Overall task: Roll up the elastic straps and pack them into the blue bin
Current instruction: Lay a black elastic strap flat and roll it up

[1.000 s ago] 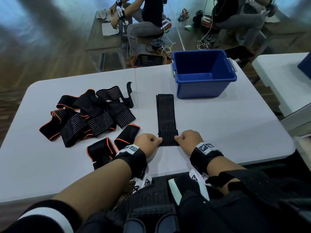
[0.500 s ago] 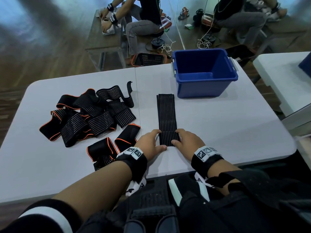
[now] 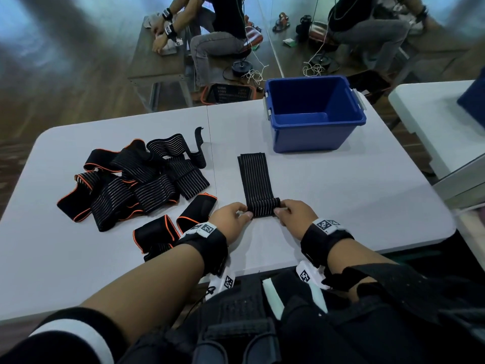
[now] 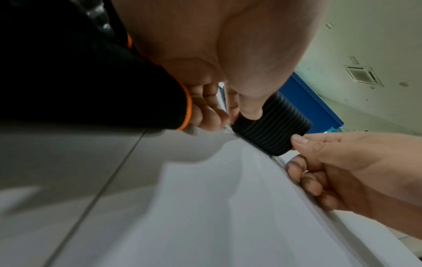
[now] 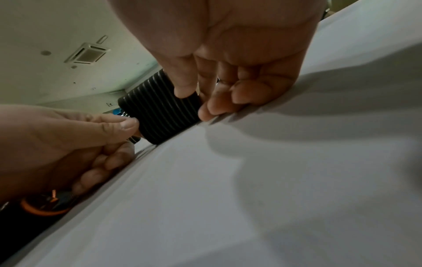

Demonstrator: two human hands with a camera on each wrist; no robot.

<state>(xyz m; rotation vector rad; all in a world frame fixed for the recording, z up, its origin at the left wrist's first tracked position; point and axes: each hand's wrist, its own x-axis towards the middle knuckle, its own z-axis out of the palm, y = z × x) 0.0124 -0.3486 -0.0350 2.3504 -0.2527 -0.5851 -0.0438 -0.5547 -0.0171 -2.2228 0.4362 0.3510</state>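
Note:
A black ribbed elastic strap [image 3: 256,177] lies flat on the white table [image 3: 354,195], running away from me toward the blue bin [image 3: 313,114]. Its near end is curled into a small roll [image 3: 263,207] [image 4: 271,124] [image 5: 160,110]. My left hand [image 3: 232,215] pinches the roll's left end with thumb and fingers [image 4: 250,110]. My right hand [image 3: 295,215] pinches the right end the same way [image 5: 187,90]. The bin stands at the table's far side and holds nothing that I can see.
A heap of black straps with orange edging [image 3: 131,179] lies left of centre, two more [image 3: 175,227] close to my left wrist. A second white table [image 3: 430,122] stands to the right. People sit beyond the far edge.
Both hands pushed forward along the strap and turned its near end over into a small roll; the flat part is now shorter.

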